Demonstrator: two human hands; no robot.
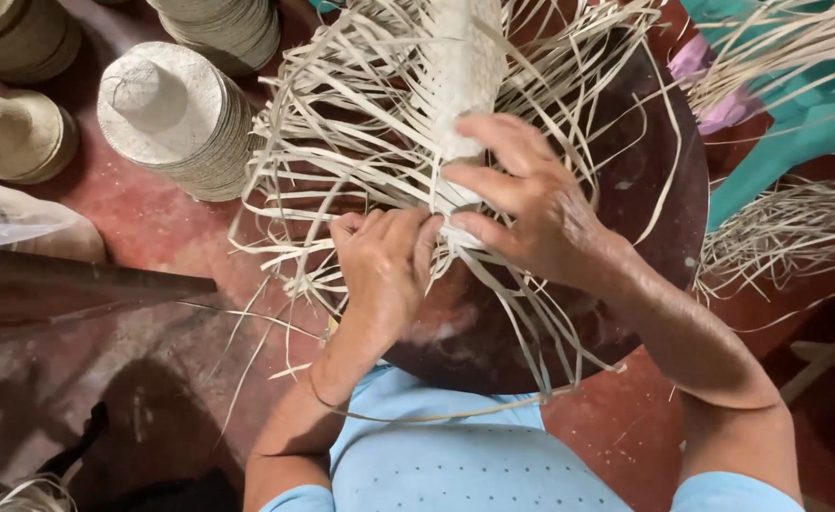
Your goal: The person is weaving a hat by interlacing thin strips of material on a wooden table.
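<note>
A half-woven pale straw piece [465,66] lies over a round dark wooden block [645,199], with many loose straw strands [342,142] fanning out around it. My left hand [384,265] is curled at the lower edge of the weave, fingers pinching strands. My right hand [531,204] presses on the woven part just beside it, fingers spread over the straw and gripping it. Both hands touch the same edge of the weave.
Stacks of finished straw hats [176,114] stand on the red floor at the upper left, with more hats [15,133] further left. A dark plank [67,289] juts in from the left. Another bundle of straw [787,232] and turquoise cloth [797,123] are at the right.
</note>
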